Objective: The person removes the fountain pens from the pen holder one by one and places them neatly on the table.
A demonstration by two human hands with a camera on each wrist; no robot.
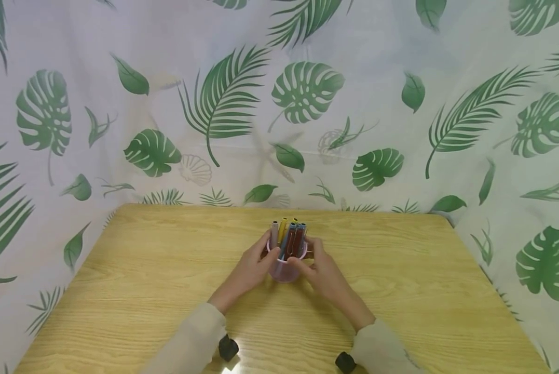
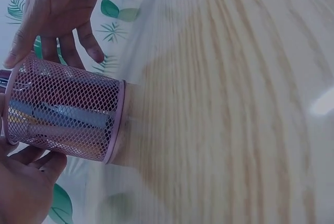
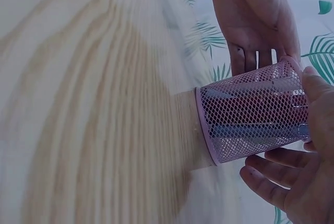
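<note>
Pink wire-mesh cylindrical pen cup [image 1: 285,266], full of coloured markers [image 1: 288,238], upright mid-way across the pale wooden bench [image 1: 144,280]. Cupped between left hand [image 1: 251,270] and right hand [image 1: 323,272], fingers curled round its sides.

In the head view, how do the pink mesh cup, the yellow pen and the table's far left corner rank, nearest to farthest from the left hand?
1. pink mesh cup: touching the left hand.
2. yellow pen: standing in the cup, above the fingers.
3. table's far left corner: far behind, left.
</note>
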